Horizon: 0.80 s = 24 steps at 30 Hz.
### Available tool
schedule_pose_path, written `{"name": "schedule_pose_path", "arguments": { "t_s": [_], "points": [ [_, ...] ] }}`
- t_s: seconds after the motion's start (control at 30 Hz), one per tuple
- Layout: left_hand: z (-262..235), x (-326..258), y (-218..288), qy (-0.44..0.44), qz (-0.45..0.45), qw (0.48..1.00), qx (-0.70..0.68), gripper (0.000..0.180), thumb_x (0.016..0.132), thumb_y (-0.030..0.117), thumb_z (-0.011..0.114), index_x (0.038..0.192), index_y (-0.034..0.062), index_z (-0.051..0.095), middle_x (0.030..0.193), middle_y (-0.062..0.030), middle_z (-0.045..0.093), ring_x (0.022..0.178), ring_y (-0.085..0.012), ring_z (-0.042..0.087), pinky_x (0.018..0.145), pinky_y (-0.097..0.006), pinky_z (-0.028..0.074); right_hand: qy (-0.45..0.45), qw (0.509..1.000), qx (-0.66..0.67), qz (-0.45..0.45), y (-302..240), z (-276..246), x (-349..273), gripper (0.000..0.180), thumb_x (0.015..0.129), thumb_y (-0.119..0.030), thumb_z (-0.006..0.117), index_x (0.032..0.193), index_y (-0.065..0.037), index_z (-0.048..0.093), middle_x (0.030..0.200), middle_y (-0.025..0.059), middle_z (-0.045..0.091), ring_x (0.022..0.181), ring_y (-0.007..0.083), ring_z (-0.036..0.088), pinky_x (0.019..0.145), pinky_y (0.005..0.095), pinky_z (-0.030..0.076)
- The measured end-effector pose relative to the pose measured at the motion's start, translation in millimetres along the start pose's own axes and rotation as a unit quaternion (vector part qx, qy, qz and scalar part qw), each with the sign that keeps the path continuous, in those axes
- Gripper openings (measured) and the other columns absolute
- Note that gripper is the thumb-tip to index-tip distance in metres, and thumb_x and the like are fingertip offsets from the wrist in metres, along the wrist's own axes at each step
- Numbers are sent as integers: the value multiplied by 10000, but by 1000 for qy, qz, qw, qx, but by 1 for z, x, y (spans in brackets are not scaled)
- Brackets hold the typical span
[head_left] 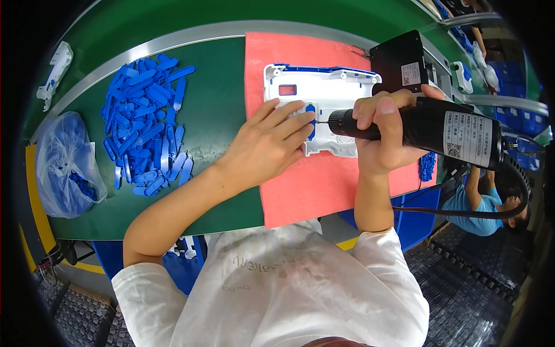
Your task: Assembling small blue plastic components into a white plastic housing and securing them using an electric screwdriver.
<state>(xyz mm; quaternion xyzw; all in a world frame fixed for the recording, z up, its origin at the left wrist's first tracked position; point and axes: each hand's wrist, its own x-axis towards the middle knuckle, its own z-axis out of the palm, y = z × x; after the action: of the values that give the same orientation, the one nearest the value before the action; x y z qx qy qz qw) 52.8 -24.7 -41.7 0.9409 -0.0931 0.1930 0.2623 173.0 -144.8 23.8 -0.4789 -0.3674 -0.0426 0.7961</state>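
Observation:
A white plastic housing (324, 87) with a blue edge lies on a pink mat (312, 185). My left hand (269, 141) rests flat on its left part, fingers spread beside a small blue clip (311, 115) set into it. My right hand (381, 133) grips a black electric screwdriver (439, 127), held sideways with its tip at the blue clip. A black cable (509, 202) runs from the tool's rear.
A heap of several blue plastic clips (147, 124) lies on the green belt (219, 115) to the left. A clear bag with more blue parts (66, 165) sits at far left. A black box (399, 61) stands behind the housing. Another person (483, 202) is at lower right.

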Motion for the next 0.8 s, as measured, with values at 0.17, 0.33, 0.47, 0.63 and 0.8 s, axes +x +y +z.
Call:
{"name": "schedule_pose_path", "arguments": {
  "t_s": [0.17,0.33,0.47,0.63,0.8],
  "points": [
    [0,0,0,-1,-1,1000,4,437,696,147,751,1105,29,649,1283,-81,567,1263,-288,479,1055,-478,387,-1,1000,-2,10,3,2,-1,507,790,113,601,1220,16,352,660,71,557,496,135,547,492,272,476],
    [2,0,-1,5,-1,1000,-4,440,698,151,751,1108,30,648,1277,-80,570,1259,-285,482,1058,-477,384,-21,1000,0,0,6,-3,-5,495,799,106,607,1213,11,352,681,71,576,512,126,551,505,257,470],
    [3,-1,-2,22,-3,1000,3,375,710,167,740,1052,29,677,1218,-57,601,1224,-244,502,1044,-457,398,-78,996,-46,-26,8,-6,-10,475,798,93,633,1185,-4,373,741,65,616,554,100,557,543,228,450],
    [2,-1,-1,19,-5,1000,6,378,711,175,743,1054,31,677,1227,-55,593,1228,-243,497,1046,-459,395,-117,987,-112,-19,6,-9,-12,435,796,86,640,1148,-8,402,720,27,585,603,71,540,578,216,437],
    [1,0,0,15,0,1000,2,373,721,175,733,1061,34,674,1234,-57,590,1236,-243,491,1044,-459,389,-131,980,-143,-35,8,-13,-9,421,808,79,604,1145,-30,376,685,52,557,550,101,520,539,252,451]
  ]
}}
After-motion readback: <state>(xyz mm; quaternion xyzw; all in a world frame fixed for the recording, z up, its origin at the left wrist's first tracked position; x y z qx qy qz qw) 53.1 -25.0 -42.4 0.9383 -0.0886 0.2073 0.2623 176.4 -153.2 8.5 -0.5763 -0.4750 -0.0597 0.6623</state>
